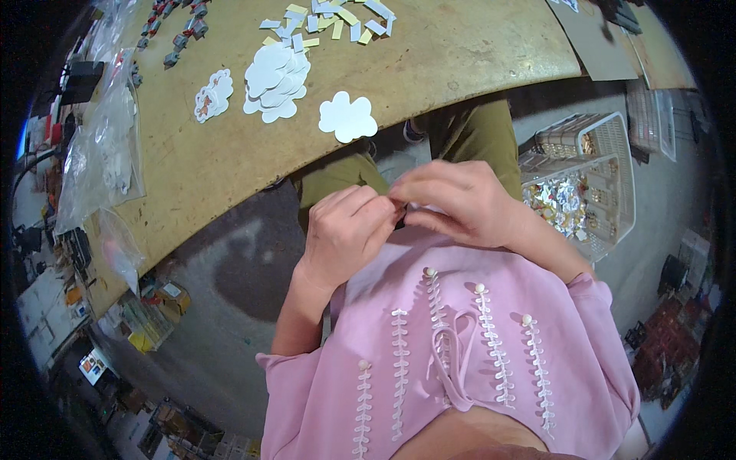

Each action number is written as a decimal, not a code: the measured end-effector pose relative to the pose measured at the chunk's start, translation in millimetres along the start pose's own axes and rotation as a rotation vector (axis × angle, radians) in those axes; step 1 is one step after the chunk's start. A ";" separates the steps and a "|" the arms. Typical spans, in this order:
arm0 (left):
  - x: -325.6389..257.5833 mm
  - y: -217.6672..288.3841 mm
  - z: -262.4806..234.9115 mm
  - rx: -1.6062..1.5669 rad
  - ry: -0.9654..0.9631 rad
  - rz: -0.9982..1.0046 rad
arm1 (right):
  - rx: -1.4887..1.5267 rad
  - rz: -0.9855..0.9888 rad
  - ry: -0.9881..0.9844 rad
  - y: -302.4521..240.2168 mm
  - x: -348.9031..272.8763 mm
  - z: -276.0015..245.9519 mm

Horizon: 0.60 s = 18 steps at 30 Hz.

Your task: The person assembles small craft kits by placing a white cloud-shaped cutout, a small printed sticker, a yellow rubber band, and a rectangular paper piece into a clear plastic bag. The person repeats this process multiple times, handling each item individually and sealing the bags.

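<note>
My left hand (346, 228) and my right hand (462, 201) meet in front of my pink top, above my lap. The fingertips of both are pinched together. Something small and dark shows between them, too hidden to name. Nearest to the hands on the table lies a single white flower-shaped card (347, 117), flat near the edge. Left of it sits a loose stack of similar white flower cards (277, 80). Farther left is a small pile of scalloped cards (213, 96) with orange-brown print.
Yellow and white paper strips (337, 21) lie scattered at the far side of the table (460, 57). Grey and red small parts (176, 50) sit far left, by clear plastic bags (103, 149). A white basket (625, 180) holding shiny pieces stands on the floor at right.
</note>
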<state>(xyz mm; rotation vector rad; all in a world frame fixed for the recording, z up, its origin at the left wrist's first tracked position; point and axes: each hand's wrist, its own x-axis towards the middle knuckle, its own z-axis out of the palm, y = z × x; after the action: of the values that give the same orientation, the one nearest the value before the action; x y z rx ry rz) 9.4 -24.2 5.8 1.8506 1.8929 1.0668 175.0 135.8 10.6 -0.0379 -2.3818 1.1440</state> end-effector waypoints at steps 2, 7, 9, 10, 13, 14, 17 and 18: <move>-0.7 2.4 -7.7 -0.012 -0.026 0.024 | -0.228 0.031 -0.227 1.5 -4.5 -7.8; 26.1 -14.0 -21.0 0.185 0.224 0.041 | -0.256 -0.002 -0.240 8.8 -4.4 -22.4; 41.2 -16.9 -23.1 0.398 0.305 -0.011 | -0.254 0.016 -0.228 8.2 -4.3 -22.1; 46.5 -20.7 -21.2 0.446 0.308 -0.030 | -0.245 0.044 -0.241 7.6 -6.7 -19.8; 48.3 -32.6 -19.8 0.456 0.291 -0.046 | -0.239 0.081 -0.196 8.2 -7.0 -14.1; 46.5 -37.2 -21.2 0.435 0.281 -0.046 | -0.241 0.088 -0.169 8.4 -7.2 -12.9; 42.5 -35.5 -26.1 0.023 0.358 -0.229 | -0.280 0.062 -0.129 13.2 -9.9 -15.4; 38.7 -33.7 -25.4 -0.179 0.389 -0.331 | -0.280 0.046 -0.108 15.4 -9.1 -14.6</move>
<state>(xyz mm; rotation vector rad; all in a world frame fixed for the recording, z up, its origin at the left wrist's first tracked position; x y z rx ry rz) -37.4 8.0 11.8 1.2416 2.1285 1.4952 186.7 154.3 3.0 -0.1286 -2.6338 0.8429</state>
